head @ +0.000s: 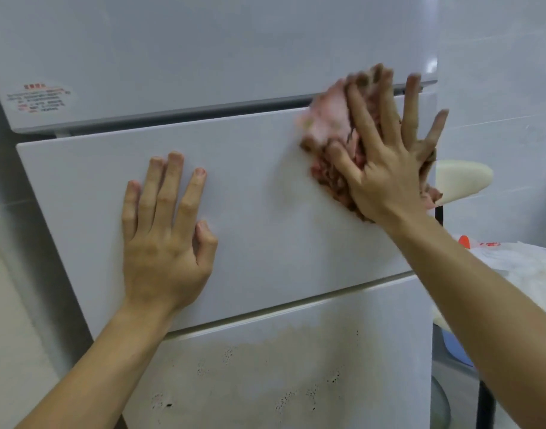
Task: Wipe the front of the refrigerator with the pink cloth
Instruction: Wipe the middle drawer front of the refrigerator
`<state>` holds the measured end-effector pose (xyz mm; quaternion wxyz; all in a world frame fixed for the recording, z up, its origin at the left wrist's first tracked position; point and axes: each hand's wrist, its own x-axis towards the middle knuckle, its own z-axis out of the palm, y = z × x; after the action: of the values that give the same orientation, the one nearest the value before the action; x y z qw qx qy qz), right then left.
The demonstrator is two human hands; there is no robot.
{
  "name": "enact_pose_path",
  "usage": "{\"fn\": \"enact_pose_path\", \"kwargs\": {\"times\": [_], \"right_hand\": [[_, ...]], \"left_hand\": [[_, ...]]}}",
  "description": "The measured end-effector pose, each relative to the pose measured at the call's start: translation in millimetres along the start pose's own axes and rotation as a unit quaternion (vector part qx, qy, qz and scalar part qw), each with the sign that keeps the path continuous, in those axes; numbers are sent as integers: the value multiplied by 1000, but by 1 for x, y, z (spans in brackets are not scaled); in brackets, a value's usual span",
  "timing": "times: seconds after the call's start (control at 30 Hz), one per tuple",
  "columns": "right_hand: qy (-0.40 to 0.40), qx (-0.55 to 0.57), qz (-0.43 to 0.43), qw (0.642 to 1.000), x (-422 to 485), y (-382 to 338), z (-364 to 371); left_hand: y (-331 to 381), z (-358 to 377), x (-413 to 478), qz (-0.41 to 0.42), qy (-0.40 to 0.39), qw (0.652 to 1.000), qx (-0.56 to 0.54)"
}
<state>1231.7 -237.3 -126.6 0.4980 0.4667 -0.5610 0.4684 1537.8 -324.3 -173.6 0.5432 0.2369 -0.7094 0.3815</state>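
A sticker [38,99] with red writing sits on the refrigerator's [234,51] upper door [141,32], up and to the left of the left fingers [172,181]; the print is too blurred to read. The left hand [166,236] lies flat on the middle drawer front [259,218], fingers straight and close together, holding nothing. Below its wrist the lower door [296,376] shows a brownish stain and dark specks.

The right hand [386,168] presses the pink cloth [327,119] against the drawer's upper right corner, its fingers [363,119] spread and straight. The cloth, blurred, lies bunched under these fingers and the palm, spilling out to their left and past the fingertips over the seam to the upper door.

Right of the refrigerator, behind the right forearm, are a cream pad [465,181], a white bag [519,258] with red print and a blue tub [454,348].
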Motion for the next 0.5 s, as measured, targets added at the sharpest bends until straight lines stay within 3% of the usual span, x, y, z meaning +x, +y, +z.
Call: {"fn": "enact_pose_path", "kwargs": {"times": [0.1, 0.2, 0.33, 0.5], "right_hand": [[25, 79, 132, 988, -10, -34, 7], [2, 173, 119, 978, -65, -64, 6], [-147, 141, -27, 979, -131, -69, -1], [-153, -12, -293, 944, -111, -2, -13]], "left_hand": [[1, 2, -1, -4, 10, 1000, -2], [3, 3, -1, -6, 17, 1000, 3], [2, 3, -1, -9, 23, 1000, 11], [2, -5, 1, -9, -5, 1000, -12]]}}
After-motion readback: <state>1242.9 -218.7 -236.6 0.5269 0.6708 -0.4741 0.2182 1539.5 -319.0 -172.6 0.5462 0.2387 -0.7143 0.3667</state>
